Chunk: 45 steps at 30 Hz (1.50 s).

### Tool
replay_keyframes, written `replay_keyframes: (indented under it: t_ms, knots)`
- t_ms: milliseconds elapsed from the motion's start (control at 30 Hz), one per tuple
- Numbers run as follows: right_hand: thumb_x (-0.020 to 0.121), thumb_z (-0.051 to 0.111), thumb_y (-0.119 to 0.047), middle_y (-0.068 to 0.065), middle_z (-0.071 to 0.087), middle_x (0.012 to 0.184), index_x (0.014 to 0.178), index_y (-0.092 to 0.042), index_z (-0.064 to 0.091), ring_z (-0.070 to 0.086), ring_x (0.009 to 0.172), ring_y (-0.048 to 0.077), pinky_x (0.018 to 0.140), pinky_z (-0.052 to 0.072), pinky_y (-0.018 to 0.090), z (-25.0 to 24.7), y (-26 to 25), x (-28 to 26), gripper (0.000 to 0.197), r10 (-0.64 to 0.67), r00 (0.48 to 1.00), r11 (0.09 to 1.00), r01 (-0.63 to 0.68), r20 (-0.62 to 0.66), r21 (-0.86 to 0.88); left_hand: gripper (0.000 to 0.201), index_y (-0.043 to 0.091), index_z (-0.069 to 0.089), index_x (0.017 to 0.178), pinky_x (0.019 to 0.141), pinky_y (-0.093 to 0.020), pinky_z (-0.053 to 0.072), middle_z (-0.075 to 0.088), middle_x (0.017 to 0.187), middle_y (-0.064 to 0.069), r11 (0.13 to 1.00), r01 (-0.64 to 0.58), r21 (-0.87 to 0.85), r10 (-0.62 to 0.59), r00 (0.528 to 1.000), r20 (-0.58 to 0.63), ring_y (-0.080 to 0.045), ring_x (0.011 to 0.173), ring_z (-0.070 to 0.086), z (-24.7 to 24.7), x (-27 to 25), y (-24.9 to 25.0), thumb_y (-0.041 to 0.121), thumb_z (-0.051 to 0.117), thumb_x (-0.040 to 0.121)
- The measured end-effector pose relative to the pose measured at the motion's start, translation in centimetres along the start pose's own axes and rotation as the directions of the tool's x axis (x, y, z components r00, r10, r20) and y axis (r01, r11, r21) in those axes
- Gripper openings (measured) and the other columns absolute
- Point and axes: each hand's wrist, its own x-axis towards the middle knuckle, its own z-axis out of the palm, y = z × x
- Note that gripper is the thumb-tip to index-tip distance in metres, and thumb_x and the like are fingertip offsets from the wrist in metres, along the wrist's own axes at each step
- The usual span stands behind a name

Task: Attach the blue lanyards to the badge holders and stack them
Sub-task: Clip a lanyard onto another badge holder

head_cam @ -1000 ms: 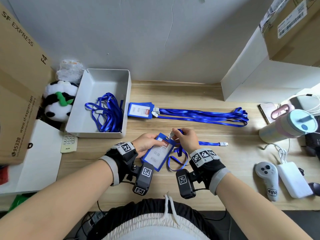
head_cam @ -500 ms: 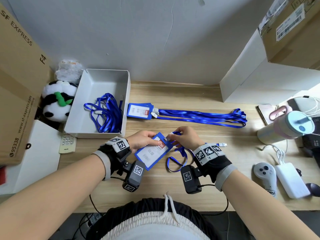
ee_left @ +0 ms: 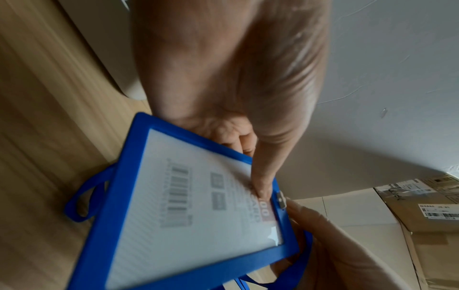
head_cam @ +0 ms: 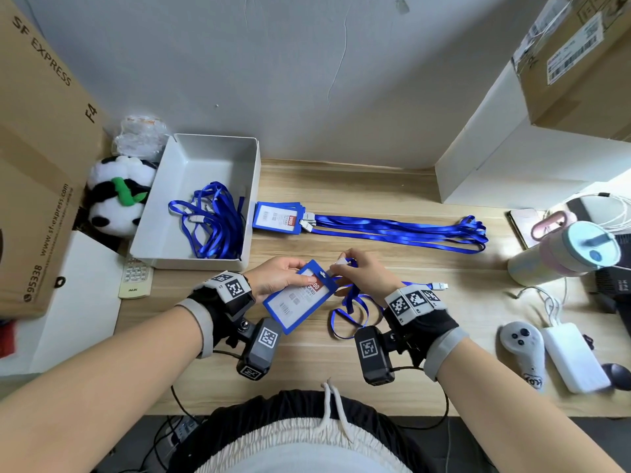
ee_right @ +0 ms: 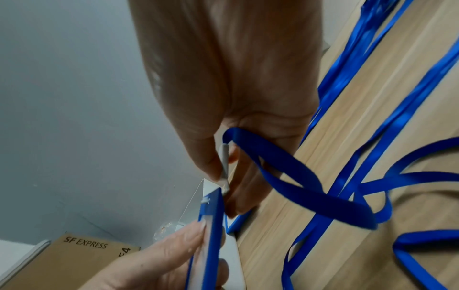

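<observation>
While the left hand (head_cam: 273, 278) grips the holder (head_cam: 296, 302), thumb on top, the right hand's (head_cam: 365, 273) fingers (ee_right: 211, 157) pinch the lanyard (head_cam: 351, 312) clip (ee_right: 224, 164) at its slot

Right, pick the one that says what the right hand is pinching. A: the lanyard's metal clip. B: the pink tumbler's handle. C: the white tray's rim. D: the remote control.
A: the right hand pinches the lanyard's metal clip at the top edge of the badge holder, which the left hand holds.
</observation>
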Motion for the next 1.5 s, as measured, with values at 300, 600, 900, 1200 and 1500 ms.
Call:
replay_keyframes:
  t_ms: [300, 600, 900, 1200, 1500]
  knots:
    - [0.084, 0.065, -0.004, 0.011, 0.061, 0.073, 0.080, -0.013, 0.058, 0.060, 0.066, 0.020, 0.062, 0.055, 0.023, -0.2, 0.3, 0.2, 0.012, 0.018, 0.998, 0.999, -0.016, 0.063, -0.028, 0.023, 0.019, 0.061, 0.105, 0.075, -0.026, 0.054, 0.069, 0.097, -0.005, 0.999, -0.046, 0.017, 0.045, 0.998, 0.050, -0.014, 0.084, 0.065, 0.0, -0.2, -0.3, 0.008, 0.064, 0.085]
    - [0.093, 0.052, -0.005, 0.007, 0.063, 0.073, 0.080, -0.010, 0.054, 0.059, 0.050, 0.009, 0.054, 0.049, 0.020, 0.1, 0.9, 0.4, 0.013, 0.056, 0.998, 0.983, -0.049, -0.036, 0.177, 0.031, 0.027, 0.057, 0.107, 0.073, -0.033, 0.055, 0.069, 0.096, -0.012, 0.997, -0.068, -0.042, 0.068, 0.998, -0.008, -0.020, 0.079, 0.066, -0.5, -0.1, -0.5, 0.005, 0.061, 0.087]
    - [0.097, 0.048, -0.020, -0.003, 0.042, 0.064, 0.084, -0.014, 0.056, 0.033, 0.052, 0.007, 0.044, 0.027, 0.015, 0.7, 0.5, 0.5, 0.017, -0.060, 0.995, 0.997, 0.063, 0.074, -0.048, 0.017, 0.015, 0.068, 0.101, 0.075, -0.027, 0.049, 0.068, 0.098, -0.009, 0.995, -0.037, 0.096, 0.044, 0.996, -0.079, -0.017, 0.083, 0.063, -0.1, 0.3, -0.2, 0.009, 0.057, 0.089]
    - [0.097, 0.047, -0.021, -0.005, 0.054, 0.072, 0.101, -0.021, 0.068, 0.039, 0.056, 0.005, 0.045, 0.031, 0.013, 1.1, 0.5, 0.7, 0.022, -0.140, 0.989, 0.975, 0.147, 0.054, -0.165, 0.022, 0.014, 0.072, 0.098, 0.070, -0.025, 0.048, 0.069, 0.088, -0.004, 0.991, -0.089, 0.098, 0.096, 0.993, -0.071, -0.016, 0.079, 0.063, 0.0, 0.3, -0.2, 0.031, 0.066, 0.084]
    - [0.091, 0.058, -0.021, -0.003, 0.059, 0.075, 0.112, -0.018, 0.059, 0.050, 0.060, 0.008, 0.057, 0.041, 0.019, 0.9, 0.7, 0.6, 0.021, -0.102, 0.994, 0.980, 0.109, 0.050, -0.164, 0.017, 0.010, 0.072, 0.094, 0.058, -0.013, 0.043, 0.066, 0.077, 0.003, 0.961, -0.171, 0.216, 0.219, 0.950, -0.224, -0.008, 0.069, 0.059, -0.4, 0.4, -0.5, 0.023, 0.067, 0.085]
